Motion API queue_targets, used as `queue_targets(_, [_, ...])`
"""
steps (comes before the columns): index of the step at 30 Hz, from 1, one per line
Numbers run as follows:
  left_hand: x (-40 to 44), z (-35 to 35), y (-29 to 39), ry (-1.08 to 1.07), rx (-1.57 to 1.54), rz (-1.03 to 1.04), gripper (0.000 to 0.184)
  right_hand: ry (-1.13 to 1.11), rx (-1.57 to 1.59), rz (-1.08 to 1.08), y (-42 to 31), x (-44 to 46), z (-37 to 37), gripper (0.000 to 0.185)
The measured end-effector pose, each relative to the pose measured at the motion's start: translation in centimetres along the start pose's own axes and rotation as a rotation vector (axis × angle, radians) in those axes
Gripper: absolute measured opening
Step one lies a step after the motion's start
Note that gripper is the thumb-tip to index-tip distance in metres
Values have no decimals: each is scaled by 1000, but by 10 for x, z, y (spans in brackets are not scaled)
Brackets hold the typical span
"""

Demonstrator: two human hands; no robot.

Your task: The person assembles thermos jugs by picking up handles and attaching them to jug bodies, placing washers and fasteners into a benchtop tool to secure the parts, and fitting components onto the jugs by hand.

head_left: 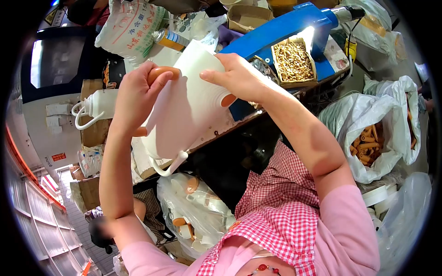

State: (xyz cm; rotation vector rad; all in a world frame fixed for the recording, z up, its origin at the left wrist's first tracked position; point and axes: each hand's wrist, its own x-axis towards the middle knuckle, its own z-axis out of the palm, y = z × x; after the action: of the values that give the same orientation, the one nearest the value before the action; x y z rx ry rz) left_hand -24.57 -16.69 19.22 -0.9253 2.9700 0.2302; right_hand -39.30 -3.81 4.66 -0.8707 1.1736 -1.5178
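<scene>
A large white vessel (184, 110) with a looped white spout-like part (171, 164) at its lower end lies tilted between my hands over the worktable. My left hand (136, 94) is closed around an orange-brown handle (163, 73) along the vessel's left side; a second orange-brown end shows below my wrist. My right hand (237, 76) grips the vessel's upper right side, thumb on the white surface and the other fingers mostly hidden. Near its stepped lower right end, an orange-brown round piece (228, 100) is visible.
A blue machine arm (276, 27) and a box of brass-coloured screws (294, 60) stand at the right. A similar white vessel (102, 103) is at the left. Bags hold orange-brown handles (367, 145) and white-and-brown parts (195, 216). A spray can (171, 39) lies behind. Another person (103, 232) is at lower left.
</scene>
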Motion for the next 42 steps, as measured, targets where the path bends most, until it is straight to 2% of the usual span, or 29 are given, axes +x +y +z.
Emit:
queue_targets(17, [2,10,3,6,39,39,35,20,-13,-39,5,2,-4,41])
queue_targets(19, [1,13,2,47,108,82,35,28,-25,-33,5,3,-4,41])
queue_targets(20, [1,14,5,34,130,37,33,-14,-55,-9,3,5,-5,42])
queue_targets(21, [2,18,-3,49,-2,121,27,-21,-97,39,3,0,-11,43])
queue_targets(22, [-2,14,0,1,-129,63,21,-34,-157,71,-5,-1,-11,43])
queue_targets(23, [1,15,-17,10,-114,143,20,-2,-194,91,-6,-1,-10,43])
queue_targets(24, [-4,5,-3,-8,-94,68,21,-45,-217,79,-21,-5,-10,46])
queue_targets(25, [-4,5,-22,14,-103,123,23,-57,-212,31,-18,-1,-7,51])
queue_targets(26, [0,9,-21,2,-50,174,24,0,-263,-54,-5,1,-10,55])
queue_targets(27, [2,7,-28,5,-39,144,24,77,-360,-227,13,20,-5,58])
queue_targets(28, [3,11,-29,42,-110,202,26,70,-241,-174,1,2,-8,52])
queue_targets(30, [6,4,-35,-82,-79,-34,28,218,-153,-242,-4,-34,-7,45])
queue_targets(31, [7,10,-40,-29,-144,112,28,313,-202,-376,0,-59,-10,41])
queue_targets(32, [-2,-2,-46,-82,-157,-28,28,502,-379,-620,24,-74,-16,38])
queue_targets(33, [-14,-5,-53,-46,-164,67,29,584,-344,-630,37,-105,-31,28])
queue_targets(34, [-26,-9,-60,-11,-169,162,30,604,-319,-446,42,-149,-49,18])
queue_targets(35, [-43,-20,-65,-68,-209,-7,32,637,-378,-372,55,-192,-73,13])
queue_targets(36, [-65,-23,-85,-59,-129,3,31,753,-442,-345,78,-234,-94,12])
queue_targets(37, [-93,-22,-81,-109,-409,-226,31,946,-470,-222,95,-281,-111,9])
queue_targets(38, [-120,-22,-82,-105,-400,-204,33,1120,-667,-176,123,-338,-137,9])
queue_targets(39, [-143,-27,-61,-119,-172,-406,35,1351,-772,-88,126,-388,-151,12])
queue_targets(40, [-171,-10,-56,-9,-363,-369,38,1591,-511,-114,118,-428,-148,22])
queue_targets(41, [-191,-10,-4,43,-300,-451,26,1856,-776,116,119,-468,-147,32])
queue_targets(42, [-210,-2,22,53,-380,-379,24,1972,-802,253,123,-507,-143,38])
